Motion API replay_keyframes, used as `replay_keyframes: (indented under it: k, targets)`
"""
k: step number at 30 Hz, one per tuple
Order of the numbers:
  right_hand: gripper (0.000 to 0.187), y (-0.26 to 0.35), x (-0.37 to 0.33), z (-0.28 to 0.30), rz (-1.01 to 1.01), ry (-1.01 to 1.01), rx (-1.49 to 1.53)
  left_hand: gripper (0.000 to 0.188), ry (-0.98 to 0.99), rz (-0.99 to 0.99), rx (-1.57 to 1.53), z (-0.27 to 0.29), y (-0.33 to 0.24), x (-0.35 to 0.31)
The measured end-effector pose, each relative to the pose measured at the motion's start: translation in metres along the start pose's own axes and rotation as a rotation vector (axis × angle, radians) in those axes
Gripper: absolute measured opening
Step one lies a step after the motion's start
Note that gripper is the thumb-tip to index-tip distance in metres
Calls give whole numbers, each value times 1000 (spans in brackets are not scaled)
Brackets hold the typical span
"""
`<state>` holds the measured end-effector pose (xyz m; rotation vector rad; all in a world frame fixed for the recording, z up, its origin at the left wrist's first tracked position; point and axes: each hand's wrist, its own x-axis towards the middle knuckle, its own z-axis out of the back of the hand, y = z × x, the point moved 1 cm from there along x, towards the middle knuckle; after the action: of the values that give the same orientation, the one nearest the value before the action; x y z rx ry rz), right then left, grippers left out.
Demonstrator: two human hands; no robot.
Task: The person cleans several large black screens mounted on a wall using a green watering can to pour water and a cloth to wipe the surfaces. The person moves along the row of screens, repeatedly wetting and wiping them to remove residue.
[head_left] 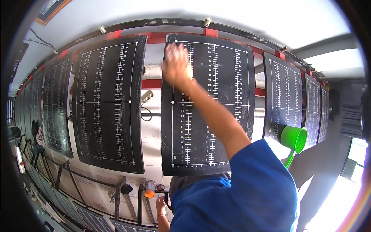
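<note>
My right hand (177, 66) is stretched over the upper left corner of a black board (201, 131) marked with white lines and number scales. Its fingers look extended and flat against the surface, a little blurred. Low in the picture, beside my body, my left hand (161, 207) has its fingers curled next to a dark loop (167, 201). What it grips is mostly hidden. The near edge of the board lies close to my waist.
Similar black boards (110, 127) stand left and right (284, 96) on a red frame (154, 84). A green dipper (294, 138) sits at the right. An orange-and-clear cup (150, 190) is near dark metal bars (118, 197). A long rail (174, 22) crosses the far side.
</note>
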<state>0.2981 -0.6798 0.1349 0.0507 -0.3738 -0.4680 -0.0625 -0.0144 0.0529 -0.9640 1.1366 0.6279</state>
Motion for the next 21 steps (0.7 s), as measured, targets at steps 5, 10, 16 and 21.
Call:
replay_keyframes:
  k: [5,10,16,21]
  targets:
    - [65,91,-253,126,478,498,487,38,-99,67,-156,-15,-10,29]
    - [61,66,-162,99,578,481,447,36,-38,79,-164,-36,-16,27]
    - [62,-58,73,7,-37,183,-24,39,-82,58,-58,-25,1,-11]
    - [62,-224,1,57,-504,73,-84,25,46,103,-200,-10,55,-14]
